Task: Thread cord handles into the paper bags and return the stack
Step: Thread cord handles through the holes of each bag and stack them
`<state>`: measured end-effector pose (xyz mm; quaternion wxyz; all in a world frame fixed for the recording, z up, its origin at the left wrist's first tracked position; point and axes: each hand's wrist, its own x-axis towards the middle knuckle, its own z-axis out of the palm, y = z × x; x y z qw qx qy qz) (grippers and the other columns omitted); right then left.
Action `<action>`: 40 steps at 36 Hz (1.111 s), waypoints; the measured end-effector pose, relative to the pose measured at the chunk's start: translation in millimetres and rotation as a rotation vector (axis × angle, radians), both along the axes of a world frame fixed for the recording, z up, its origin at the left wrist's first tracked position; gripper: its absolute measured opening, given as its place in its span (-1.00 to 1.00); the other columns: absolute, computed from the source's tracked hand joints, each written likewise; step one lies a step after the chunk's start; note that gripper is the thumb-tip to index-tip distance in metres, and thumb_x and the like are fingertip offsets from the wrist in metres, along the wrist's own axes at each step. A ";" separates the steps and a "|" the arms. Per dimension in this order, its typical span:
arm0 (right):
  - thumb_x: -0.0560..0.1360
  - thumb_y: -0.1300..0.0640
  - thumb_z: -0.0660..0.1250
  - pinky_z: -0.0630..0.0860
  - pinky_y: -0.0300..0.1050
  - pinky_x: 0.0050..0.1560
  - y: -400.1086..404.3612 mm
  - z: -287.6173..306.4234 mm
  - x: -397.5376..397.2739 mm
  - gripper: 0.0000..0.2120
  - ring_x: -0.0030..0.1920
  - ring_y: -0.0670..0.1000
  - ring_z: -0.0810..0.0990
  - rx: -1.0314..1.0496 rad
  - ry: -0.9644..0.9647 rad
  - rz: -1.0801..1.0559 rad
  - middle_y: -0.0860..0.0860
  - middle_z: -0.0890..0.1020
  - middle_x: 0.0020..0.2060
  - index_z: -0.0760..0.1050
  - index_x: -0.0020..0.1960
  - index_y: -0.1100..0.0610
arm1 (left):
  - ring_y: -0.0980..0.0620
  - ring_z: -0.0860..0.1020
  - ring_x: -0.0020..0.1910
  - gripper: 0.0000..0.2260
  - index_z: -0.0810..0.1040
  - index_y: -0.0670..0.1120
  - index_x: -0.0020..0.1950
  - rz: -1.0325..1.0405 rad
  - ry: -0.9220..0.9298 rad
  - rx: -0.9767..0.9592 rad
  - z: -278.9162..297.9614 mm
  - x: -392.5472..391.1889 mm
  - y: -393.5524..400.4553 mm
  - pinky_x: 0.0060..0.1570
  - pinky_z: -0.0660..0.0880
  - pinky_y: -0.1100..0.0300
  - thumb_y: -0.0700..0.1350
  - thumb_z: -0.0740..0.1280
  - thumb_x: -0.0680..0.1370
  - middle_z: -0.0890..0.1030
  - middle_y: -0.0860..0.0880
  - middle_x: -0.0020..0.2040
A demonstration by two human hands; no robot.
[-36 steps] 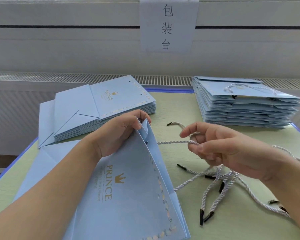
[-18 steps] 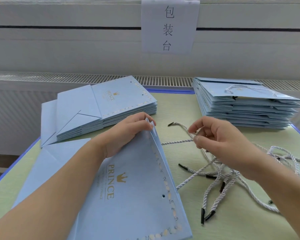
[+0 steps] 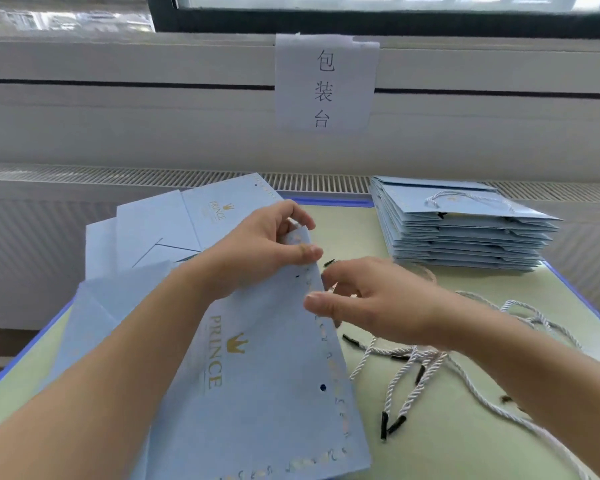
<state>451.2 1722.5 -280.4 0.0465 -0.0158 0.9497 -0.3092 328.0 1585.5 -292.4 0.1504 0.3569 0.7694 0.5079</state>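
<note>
The left hand (image 3: 257,247) reaches in from the lower left with the forearm low over the table (image 3: 465,427), and its fingers are closed in a pinch on the top edge of a light blue paper bag (image 3: 264,393), thumb on the near face. The bag lies flat in front of the person, its upper edge lifted a little; the paper is smooth and matte, with gold "PRINCE" letters, a small crown, a pale patterned border and two round punched holes. The right hand (image 3: 371,303) comes from the right, palm turned to the left, fingers half curled and close to the bag's edge; it is blurred, so I cannot tell if it holds a cord. Loose cords (image 3: 409,372), white, twisted, with black tips, lie on the pale green table under the right wrist. A neat stack of finished bags (image 3: 465,237) sits far right, and a stack of flat bags (image 3: 160,230) far left.
</note>
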 end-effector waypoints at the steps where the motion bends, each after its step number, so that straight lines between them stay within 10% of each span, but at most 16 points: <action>1: 0.51 -0.12 0.29 0.34 -0.21 -0.40 -2.5 2.1 -0.9 -0.74 -0.43 -0.11 0.37 -0.152 -0.066 0.015 -0.12 0.54 -0.37 0.56 -0.04 0.07 | 0.17 0.42 -0.39 -0.78 0.51 -0.03 0.05 -0.001 0.024 0.016 10.4 3.5 0.1 -0.37 0.41 0.36 -0.13 0.46 0.46 0.44 0.02 -0.28; 9: 0.56 0.22 0.27 0.20 -0.31 -0.52 -4.9 40.4 -3.6 -0.79 -0.49 -0.10 0.29 -0.473 0.004 0.113 -0.03 0.50 -0.43 0.51 -0.25 0.11 | 0.20 0.45 -0.36 -0.69 0.49 0.05 0.03 0.131 0.567 0.078 97.9 42.1 -15.2 -0.28 0.43 0.24 0.06 0.49 0.38 0.50 0.11 -0.26; 17: 0.55 -0.03 0.25 0.34 -0.06 -0.27 5.8 58.6 -5.2 -0.68 -0.38 -0.05 0.44 0.230 0.454 0.115 -0.03 0.49 -0.46 0.43 -0.35 0.06 | 0.00 0.55 -0.15 -0.79 0.49 0.10 -0.06 0.227 0.974 -0.030 119.3 98.9 -29.1 -0.07 0.51 -0.04 0.12 0.34 0.37 0.57 0.13 -0.21; 21: 0.36 0.06 0.06 0.14 -0.31 -0.51 8.6 33.8 -1.5 -0.82 -0.33 -0.10 0.26 0.384 0.754 0.227 -0.03 0.56 -0.33 0.42 -0.24 0.05 | -0.05 0.55 -0.34 -0.80 0.48 0.06 -0.14 0.185 1.072 -0.112 88.5 118.8 -26.9 -0.42 0.47 0.09 0.11 0.36 0.33 0.57 0.13 -0.31; 26: 0.17 0.39 0.28 0.33 -0.33 -0.26 18.8 -7.9 8.5 -0.65 -0.17 -0.05 0.48 0.381 0.830 0.301 -0.05 0.62 -0.20 0.55 -0.14 0.06 | 0.20 0.40 -0.33 -0.71 0.38 0.11 -0.12 0.001 0.969 -0.250 42.0 130.8 -23.6 -0.47 0.22 0.37 0.26 0.28 0.32 0.53 0.20 -0.22; 31: 0.31 0.26 0.11 0.45 -0.21 -0.47 28.5 -39.3 20.0 -0.65 -0.18 -0.01 0.51 0.537 0.735 0.407 -0.07 0.48 -0.02 0.35 -0.02 -0.11 | 0.26 0.39 -0.04 -0.47 0.34 0.16 -0.03 -0.173 0.594 -0.399 20.8 121.8 -26.5 -0.13 0.38 0.33 0.54 0.04 0.31 0.44 0.23 -0.04; 35: 0.32 0.35 0.35 0.42 -0.09 -0.48 34.7 -55.0 27.0 -0.57 -0.27 0.05 0.48 0.633 0.839 0.402 0.03 0.56 0.01 0.42 0.13 0.05 | 0.25 0.37 0.00 -0.62 0.38 0.16 0.01 -0.008 0.475 -0.347 5.0 89.2 -14.8 0.01 0.36 0.23 0.39 0.03 0.44 0.44 0.21 -0.07; 40: 0.48 0.29 0.12 0.40 -0.15 -0.39 31.2 -55.9 34.3 -0.66 -0.26 0.02 0.48 0.786 0.839 0.426 0.03 0.58 -0.04 0.47 0.21 0.09 | 0.02 0.33 0.30 -0.65 0.40 0.00 0.31 0.226 0.390 -0.333 -22.0 46.3 4.6 0.29 0.27 0.09 0.14 0.13 0.61 0.44 0.04 0.25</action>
